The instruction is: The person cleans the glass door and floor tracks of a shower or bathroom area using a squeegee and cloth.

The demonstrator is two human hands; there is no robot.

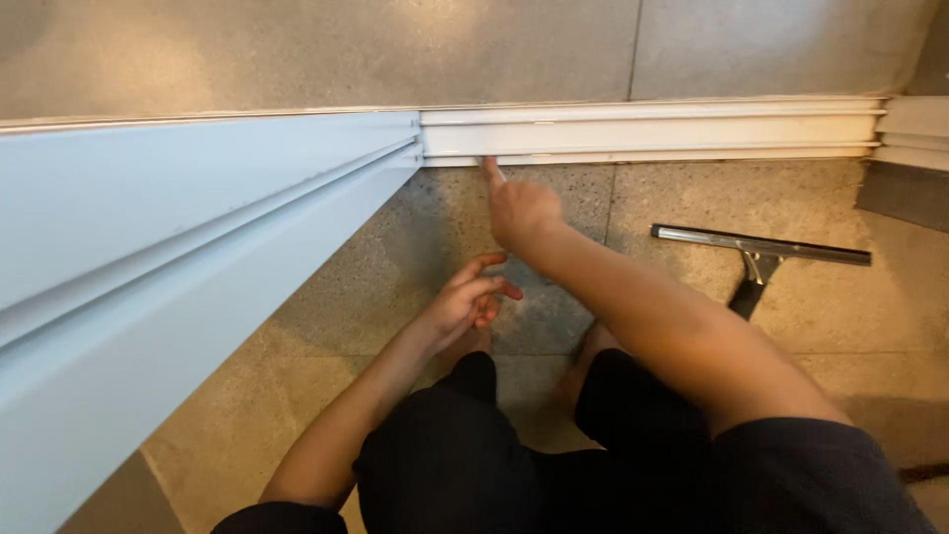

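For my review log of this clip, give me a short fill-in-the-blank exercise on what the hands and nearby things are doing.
1. The right hand touches the white ____ with one outstretched finger.
2. The left hand holds ____, fingers loosely curled.
3. The squeegee lies on the floor to the ____ of the right arm.

Missing words: door track; nothing; right

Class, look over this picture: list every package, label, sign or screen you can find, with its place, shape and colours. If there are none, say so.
None in view: no package, label, sign or screen.
What shows instead: a white sliding-door track along the floor edge, touched by the right hand.
A squeegee with a metal blade and dark handle lies on the speckled stone floor.
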